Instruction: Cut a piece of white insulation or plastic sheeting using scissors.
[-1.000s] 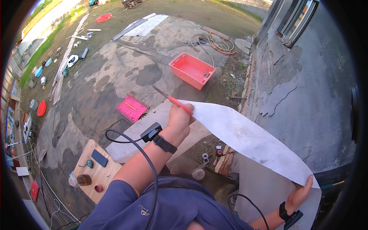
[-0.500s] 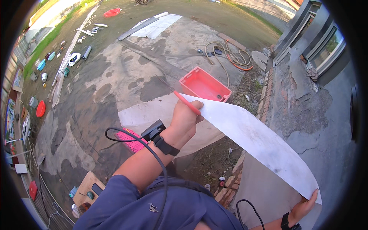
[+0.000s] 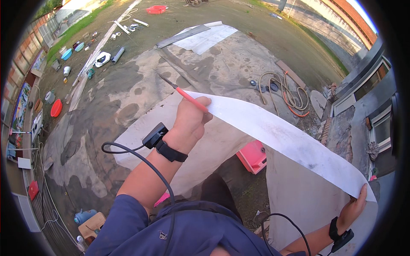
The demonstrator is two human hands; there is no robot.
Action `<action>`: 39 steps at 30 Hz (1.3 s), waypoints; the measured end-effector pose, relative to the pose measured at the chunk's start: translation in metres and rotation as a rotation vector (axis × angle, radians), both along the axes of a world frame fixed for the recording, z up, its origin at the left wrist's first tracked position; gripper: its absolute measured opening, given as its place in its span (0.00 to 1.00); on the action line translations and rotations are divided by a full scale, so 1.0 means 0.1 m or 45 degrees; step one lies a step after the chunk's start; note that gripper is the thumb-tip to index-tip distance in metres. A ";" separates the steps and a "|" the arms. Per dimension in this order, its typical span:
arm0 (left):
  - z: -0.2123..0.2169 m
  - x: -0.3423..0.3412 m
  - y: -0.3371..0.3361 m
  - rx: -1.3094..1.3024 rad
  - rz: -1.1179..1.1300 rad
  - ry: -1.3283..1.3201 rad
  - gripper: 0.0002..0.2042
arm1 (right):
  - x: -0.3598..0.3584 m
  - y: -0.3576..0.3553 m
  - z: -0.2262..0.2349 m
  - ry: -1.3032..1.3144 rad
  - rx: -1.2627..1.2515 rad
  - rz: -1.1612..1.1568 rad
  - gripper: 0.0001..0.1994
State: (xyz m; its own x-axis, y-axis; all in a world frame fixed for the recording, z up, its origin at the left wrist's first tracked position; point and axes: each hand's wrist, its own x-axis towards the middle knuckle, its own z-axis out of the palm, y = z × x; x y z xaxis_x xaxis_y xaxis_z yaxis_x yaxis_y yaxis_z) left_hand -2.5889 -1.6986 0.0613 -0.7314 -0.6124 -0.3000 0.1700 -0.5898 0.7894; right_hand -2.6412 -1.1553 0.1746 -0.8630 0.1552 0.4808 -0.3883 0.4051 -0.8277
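A large white flexible sheet (image 3: 273, 130) stretches between my two hands, its folded-over upper part forming a long band and the rest hanging below. My left hand (image 3: 190, 117), raised in front, is closed on the sheet's left end and also holds a slim tool with a red handle (image 3: 192, 100) and a dark pointed metal end. That point aims to the far left; I cannot tell the tool's exact kind. At the lower right my right hand (image 3: 355, 202) grips the sheet's other end, its fingers partly behind the edge. Black straps circle both wrists.
Below the sheet a red plastic crate (image 3: 253, 157) shows in part. A coiled hose (image 3: 294, 96) lies at the far right beside the building wall. Flat white sheets (image 3: 205, 39) lie on the stained ground cloth ahead. Basins, including a red one (image 3: 56, 108), and pipes stand at left.
My view has turned and shifted forward, so the crate now appears below the sheet. Both hands keep their hold, and the sheet is still stretched between them. More of the tool's pointed end shows.
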 end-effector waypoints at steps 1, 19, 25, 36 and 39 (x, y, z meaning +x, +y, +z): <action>-0.06 -0.14 -0.23 -0.012 0.022 0.003 0.07 | -0.32 -0.29 -0.05 0.001 -0.008 0.020 0.19; -0.50 -1.37 -4.37 -0.269 0.836 -0.366 0.08 | -4.48 -5.95 -1.51 -0.775 -0.422 1.051 0.15; -0.26 -1.20 -5.96 -0.437 1.099 -0.302 0.07 | -4.91 -8.14 -1.80 -0.662 -0.139 1.394 0.17; 0.12 -0.88 -6.38 -0.640 1.433 -0.242 0.12 | -5.42 -10.15 -1.25 -0.398 -0.147 1.753 0.18; -0.18 -1.14 -5.72 -0.466 1.601 -0.227 0.13 | -5.59 -9.99 -1.42 -0.466 -0.051 1.834 0.18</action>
State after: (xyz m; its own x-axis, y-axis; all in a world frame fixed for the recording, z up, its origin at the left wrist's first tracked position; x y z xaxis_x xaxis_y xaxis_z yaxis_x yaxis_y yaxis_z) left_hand -2.7027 -2.2708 0.0432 0.4233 -0.9060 -0.0053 0.3192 0.1437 0.9367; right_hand -3.1998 -2.1544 0.0327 -0.3515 -0.9088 0.2247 -0.1988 -0.1621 -0.9665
